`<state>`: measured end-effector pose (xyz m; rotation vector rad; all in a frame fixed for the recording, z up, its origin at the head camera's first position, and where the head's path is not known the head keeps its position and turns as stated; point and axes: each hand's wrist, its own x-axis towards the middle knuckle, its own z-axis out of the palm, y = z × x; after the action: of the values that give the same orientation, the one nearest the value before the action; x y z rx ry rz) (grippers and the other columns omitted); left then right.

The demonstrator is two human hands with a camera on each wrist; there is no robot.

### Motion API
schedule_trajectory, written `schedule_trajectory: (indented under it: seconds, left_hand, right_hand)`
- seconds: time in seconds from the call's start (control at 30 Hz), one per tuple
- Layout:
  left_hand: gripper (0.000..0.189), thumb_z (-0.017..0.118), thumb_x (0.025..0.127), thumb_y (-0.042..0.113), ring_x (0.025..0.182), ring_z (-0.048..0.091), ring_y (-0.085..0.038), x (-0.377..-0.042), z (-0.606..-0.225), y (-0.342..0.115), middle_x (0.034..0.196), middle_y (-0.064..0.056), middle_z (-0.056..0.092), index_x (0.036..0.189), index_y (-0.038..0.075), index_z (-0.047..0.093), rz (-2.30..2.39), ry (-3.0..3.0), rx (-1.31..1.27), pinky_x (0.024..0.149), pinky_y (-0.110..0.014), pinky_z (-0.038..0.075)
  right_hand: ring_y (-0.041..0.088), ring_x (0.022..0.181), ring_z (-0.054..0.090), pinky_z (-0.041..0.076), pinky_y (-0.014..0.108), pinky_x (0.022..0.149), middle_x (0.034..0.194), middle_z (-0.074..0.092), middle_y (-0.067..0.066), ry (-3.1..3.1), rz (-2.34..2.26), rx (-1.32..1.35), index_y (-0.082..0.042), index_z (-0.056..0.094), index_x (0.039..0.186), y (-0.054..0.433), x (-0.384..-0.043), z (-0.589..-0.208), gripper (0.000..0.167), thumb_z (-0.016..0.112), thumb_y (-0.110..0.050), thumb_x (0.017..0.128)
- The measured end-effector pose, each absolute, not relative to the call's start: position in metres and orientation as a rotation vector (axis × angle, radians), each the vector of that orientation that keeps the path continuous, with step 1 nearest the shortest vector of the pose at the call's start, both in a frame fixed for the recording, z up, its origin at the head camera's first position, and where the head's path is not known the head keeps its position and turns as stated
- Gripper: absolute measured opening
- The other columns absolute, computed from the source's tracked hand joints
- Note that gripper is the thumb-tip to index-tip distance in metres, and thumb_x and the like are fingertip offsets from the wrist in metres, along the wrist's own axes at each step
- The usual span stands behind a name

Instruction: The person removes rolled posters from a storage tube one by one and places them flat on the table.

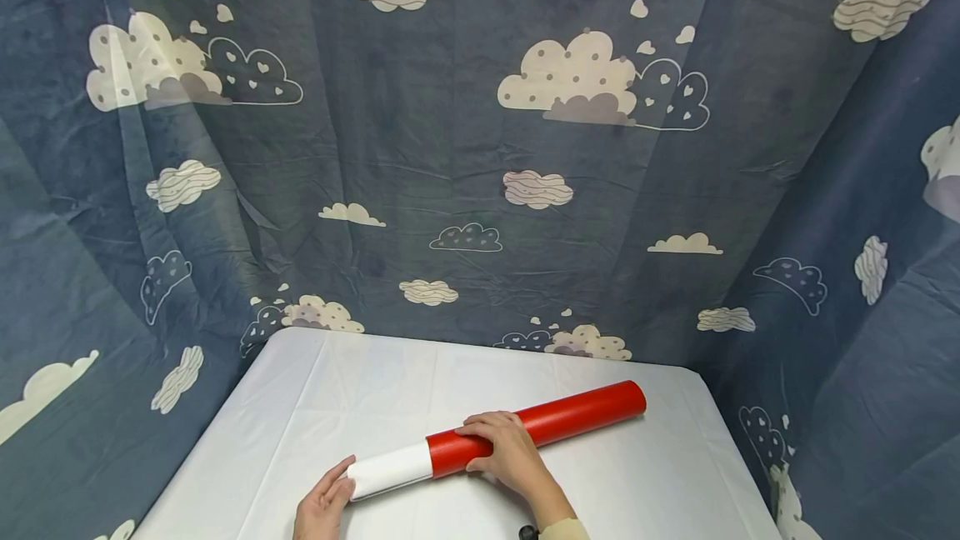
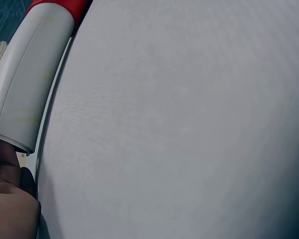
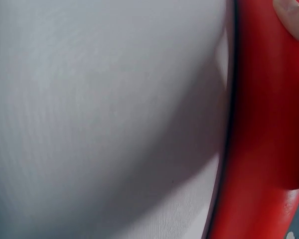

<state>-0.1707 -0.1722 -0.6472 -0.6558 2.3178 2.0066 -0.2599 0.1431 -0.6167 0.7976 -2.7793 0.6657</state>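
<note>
A long red tube lies slanted over the white tabletop, its far end toward the right. Out of its left end comes a smooth white roll, with a seam along its side and an open end that shows in the left wrist view. My left hand holds the white roll at that open end; some of its fingers reach into the opening. Around the red tube near the white part, my right hand grips with fingers over the top and thumb on the near side.
The white-covered table has rounded back corners. Dark blue curtains with a cloud print hang behind it and along both sides. A dark round item is at the right wrist, beside a pale sleeve.
</note>
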Motion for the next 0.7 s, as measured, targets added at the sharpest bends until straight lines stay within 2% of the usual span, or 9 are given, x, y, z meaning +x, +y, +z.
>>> schedule_trajectory:
  seconds: [0.13,0.33,0.7]
  left_hand:
    - [0.059,0.070,0.103,0.038,0.124,0.072,-0.033,-0.171,-0.647,-0.172,0.127,-0.016,0.077,0.150,0.004,0.058,2.000,2.317,-0.674,0.108,-0.054,0.055]
    - [0.058,0.070,0.104,0.038,0.129,0.068,-0.037,-0.171,-0.648,-0.172,0.128,-0.016,0.077,0.150,0.005,0.058,1.997,2.315,-0.690,0.111,-0.059,0.051]
    - [0.058,0.074,0.101,0.037,0.121,0.072,-0.032,-0.172,-0.649,-0.172,0.120,-0.013,0.080,0.147,0.004,0.061,2.040,2.297,-0.706,0.103,-0.051,0.057]
  right_hand:
    - [0.018,0.126,0.065,0.048,0.047,0.110,0.129,0.075,-0.012,-2.782,0.676,0.786,-0.034,0.077,0.127,0.147,-0.261,-0.617,0.055,0.097,-0.031,0.076]
    - [0.020,0.125,0.066,0.049,0.047,0.108,0.129,0.076,-0.009,-2.762,0.696,0.792,-0.032,0.078,0.126,0.156,-0.261,-0.617,0.055,0.098,-0.030,0.075]
    - [0.021,0.125,0.065,0.049,0.048,0.109,0.129,0.075,-0.010,-2.776,0.747,0.760,-0.032,0.078,0.125,0.169,-0.266,-0.618,0.053,0.097,-0.030,0.075]
